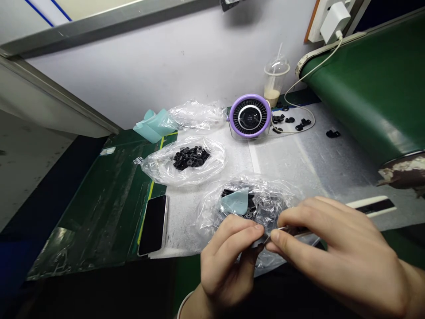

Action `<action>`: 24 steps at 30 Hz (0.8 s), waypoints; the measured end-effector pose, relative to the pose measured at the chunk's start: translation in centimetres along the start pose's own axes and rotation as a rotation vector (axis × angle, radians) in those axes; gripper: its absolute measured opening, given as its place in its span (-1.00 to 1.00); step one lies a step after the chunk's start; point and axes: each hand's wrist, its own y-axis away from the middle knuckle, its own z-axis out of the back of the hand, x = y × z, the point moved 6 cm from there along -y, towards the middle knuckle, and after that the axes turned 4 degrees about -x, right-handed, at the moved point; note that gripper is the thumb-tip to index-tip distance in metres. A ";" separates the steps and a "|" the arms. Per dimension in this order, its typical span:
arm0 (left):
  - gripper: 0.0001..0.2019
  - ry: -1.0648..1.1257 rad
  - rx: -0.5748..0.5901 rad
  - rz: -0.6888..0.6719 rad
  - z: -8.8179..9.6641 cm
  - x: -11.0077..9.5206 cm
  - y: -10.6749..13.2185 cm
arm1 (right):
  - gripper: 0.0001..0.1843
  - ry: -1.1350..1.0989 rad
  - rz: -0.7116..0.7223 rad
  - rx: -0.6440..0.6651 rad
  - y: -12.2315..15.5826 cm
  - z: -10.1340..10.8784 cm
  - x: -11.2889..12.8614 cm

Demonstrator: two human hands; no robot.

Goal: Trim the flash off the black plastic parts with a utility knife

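Note:
My left hand (226, 261) is curled near the table's front edge, its fingertips pinched on a small part I cannot make out. My right hand (335, 252) meets it from the right and grips a thin metal tool (285, 229) whose tip touches the left fingertips. Just behind both hands lies a clear plastic bag (265, 199) of small black parts with a light teal piece (235, 201) inside it.
A second clear bag of black parts (191, 158) lies farther back. A dark phone (153, 225) lies at the left. A purple desk fan (249, 116), a plastic cup (274, 82), loose black parts (292, 122) and a green conveyor belt (375, 84) stand behind and right.

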 end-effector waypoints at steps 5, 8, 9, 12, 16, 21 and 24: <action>-0.85 -0.017 -0.009 -0.002 0.1 0.0 0.2 | -0.85 0.013 0.018 0.006 0.2 -0.2 0.0; -0.84 -0.029 -0.013 -0.005 0.2 0.0 0.3 | -0.82 0.031 0.040 0.022 0.4 -0.3 0.1; -0.85 -0.031 -0.014 -0.008 0.2 0.0 0.3 | -0.80 0.039 0.057 0.026 0.4 -0.2 0.1; -0.85 -0.032 -0.010 -0.014 0.2 -0.1 0.3 | -0.77 0.064 0.142 0.040 0.5 -0.2 0.5; -0.86 -0.040 -0.001 -0.008 0.2 -0.1 0.2 | -0.77 0.070 0.166 0.068 0.4 -0.4 0.5; -0.85 -0.043 0.007 -0.009 0.1 -0.1 0.2 | -0.79 0.044 0.143 0.057 0.6 -0.5 0.3; -0.86 -0.033 0.001 -0.018 0.1 -0.1 0.2 | -0.81 0.016 0.140 0.046 0.9 -0.5 0.2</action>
